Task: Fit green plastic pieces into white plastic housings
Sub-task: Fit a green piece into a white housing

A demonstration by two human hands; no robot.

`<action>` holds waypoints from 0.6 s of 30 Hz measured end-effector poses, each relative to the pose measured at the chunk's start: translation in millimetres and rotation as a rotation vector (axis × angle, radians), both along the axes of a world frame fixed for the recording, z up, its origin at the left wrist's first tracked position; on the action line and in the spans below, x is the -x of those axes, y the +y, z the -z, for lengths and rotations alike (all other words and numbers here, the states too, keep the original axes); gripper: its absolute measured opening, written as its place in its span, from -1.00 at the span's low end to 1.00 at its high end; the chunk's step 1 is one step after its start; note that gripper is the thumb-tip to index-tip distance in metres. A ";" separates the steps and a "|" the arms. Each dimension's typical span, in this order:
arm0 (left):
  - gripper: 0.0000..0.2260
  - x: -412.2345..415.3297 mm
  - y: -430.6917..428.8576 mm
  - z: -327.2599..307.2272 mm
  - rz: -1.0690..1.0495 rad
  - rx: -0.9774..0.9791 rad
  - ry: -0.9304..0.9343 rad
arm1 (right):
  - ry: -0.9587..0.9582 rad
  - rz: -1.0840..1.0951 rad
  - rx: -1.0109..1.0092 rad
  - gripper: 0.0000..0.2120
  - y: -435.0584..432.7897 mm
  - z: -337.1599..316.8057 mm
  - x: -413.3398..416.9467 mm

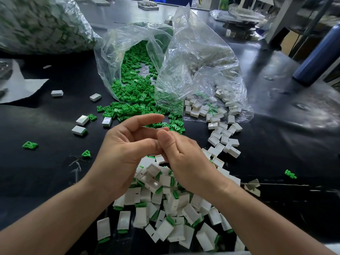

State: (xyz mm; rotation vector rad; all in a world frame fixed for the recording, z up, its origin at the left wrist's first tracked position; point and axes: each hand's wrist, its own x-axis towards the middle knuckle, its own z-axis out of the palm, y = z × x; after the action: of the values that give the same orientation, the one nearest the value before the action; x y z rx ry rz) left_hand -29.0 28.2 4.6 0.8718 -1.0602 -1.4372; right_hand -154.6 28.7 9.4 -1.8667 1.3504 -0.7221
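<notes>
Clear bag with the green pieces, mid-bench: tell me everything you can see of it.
The clear bag is thin, glossy, crinkled transparent film, lying on its side on the black table with its mouth gaping toward the person. It is partly filled with green pieces, which spill out of the mouth onto the table. On the right it lies against a second clear bag holding white housings.

we're in a small-parts assembly workshop here: long black workbench (46,172), clear plastic bags (193,52) spilling bulk green plastic pieces (136,89) and white plastic housings (220,137), grey stacked trays (148,5) at the far edge.
</notes>
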 end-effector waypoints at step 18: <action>-0.68 -0.8 -1.0 -0.5 0.014 0.001 0.035 | 0.009 0.010 0.040 -0.57 0.9 3.0 -0.6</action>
State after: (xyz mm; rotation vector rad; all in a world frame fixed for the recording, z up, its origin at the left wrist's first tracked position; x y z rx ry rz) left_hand -28.2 27.1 5.1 0.8372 -1.0429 -1.4584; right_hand -154.0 29.5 6.5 -1.8978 1.3617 -0.7516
